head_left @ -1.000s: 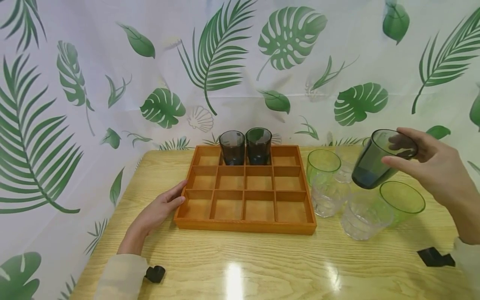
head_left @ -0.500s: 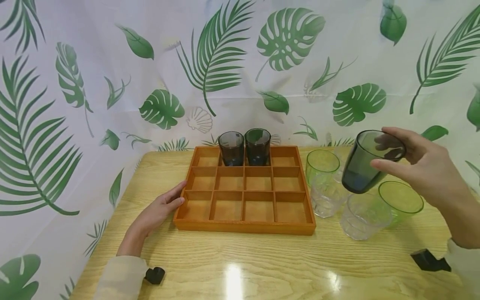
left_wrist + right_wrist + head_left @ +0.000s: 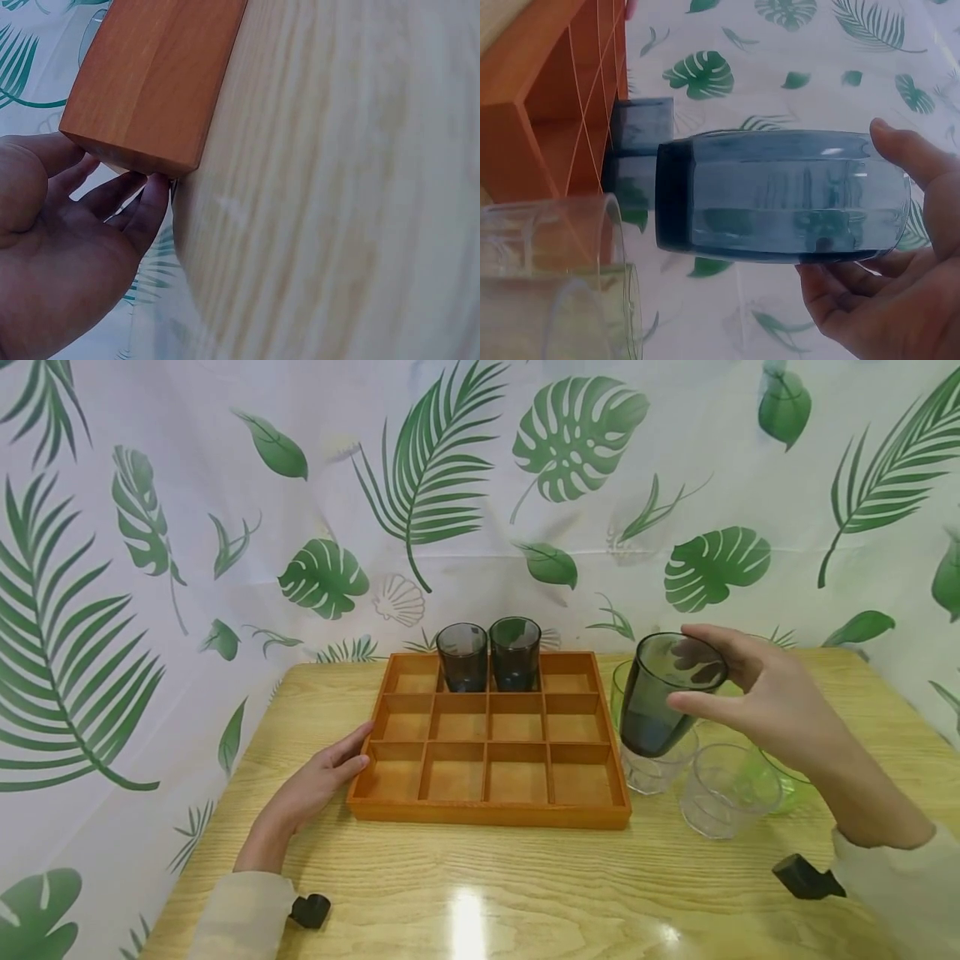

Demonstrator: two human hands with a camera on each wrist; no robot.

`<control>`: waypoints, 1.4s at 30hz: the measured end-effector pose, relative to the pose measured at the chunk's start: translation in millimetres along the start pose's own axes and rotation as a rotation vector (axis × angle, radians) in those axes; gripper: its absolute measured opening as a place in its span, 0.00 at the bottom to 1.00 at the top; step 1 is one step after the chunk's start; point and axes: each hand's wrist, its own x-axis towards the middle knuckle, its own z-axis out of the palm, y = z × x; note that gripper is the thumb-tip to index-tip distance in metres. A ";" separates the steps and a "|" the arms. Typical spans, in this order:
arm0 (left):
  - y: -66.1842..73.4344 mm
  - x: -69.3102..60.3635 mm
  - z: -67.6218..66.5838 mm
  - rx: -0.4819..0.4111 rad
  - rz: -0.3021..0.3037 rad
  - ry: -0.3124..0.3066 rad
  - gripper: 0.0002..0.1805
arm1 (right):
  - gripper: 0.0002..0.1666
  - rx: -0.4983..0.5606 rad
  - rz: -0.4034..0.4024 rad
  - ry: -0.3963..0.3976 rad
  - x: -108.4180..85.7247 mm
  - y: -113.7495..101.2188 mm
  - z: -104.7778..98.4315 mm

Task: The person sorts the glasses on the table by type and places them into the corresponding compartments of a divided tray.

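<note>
Held glass's mouth [image 3: 673, 665] shows only in head view.

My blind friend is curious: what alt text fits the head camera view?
A right hand holds a tilted, dark grey, tapered glass near clear glasses and green glasses, right of a brown wooden twelve-compartment tray. A left hand touches the tray's left side; two upright dark grey glasses stand in its back row.

The right hand [image 3: 765, 693] holds a tilted smoky tumbler [image 3: 651, 718] at three o'clock of the twelve-compartment wooden tray [image 3: 487, 814]; the left hand [image 3: 318, 783] touches its nine-o'clock side.
</note>
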 end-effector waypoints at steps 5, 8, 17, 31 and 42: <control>-0.1 0.1 0.1 0.005 0.001 -0.007 0.34 | 0.45 -0.030 0.079 -0.029 7.5 -14.0 10.0; 0.7 -0.1 0.1 0.010 0.008 -0.008 0.34 | 0.49 -0.075 0.148 -0.046 15.2 -21.8 13.8; 0.7 -2.7 -0.5 0.019 0.010 -0.008 0.34 | 0.56 0.034 0.267 -0.167 57.8 -20.5 22.8; 1.8 -1.0 0.1 0.003 0.010 -0.001 0.33 | 0.59 0.126 0.297 -0.227 111.2 -1.3 38.3; 2.5 -1.8 0.7 -0.002 0.008 -0.004 0.34 | 0.59 0.177 0.376 -0.222 139.5 14.1 51.0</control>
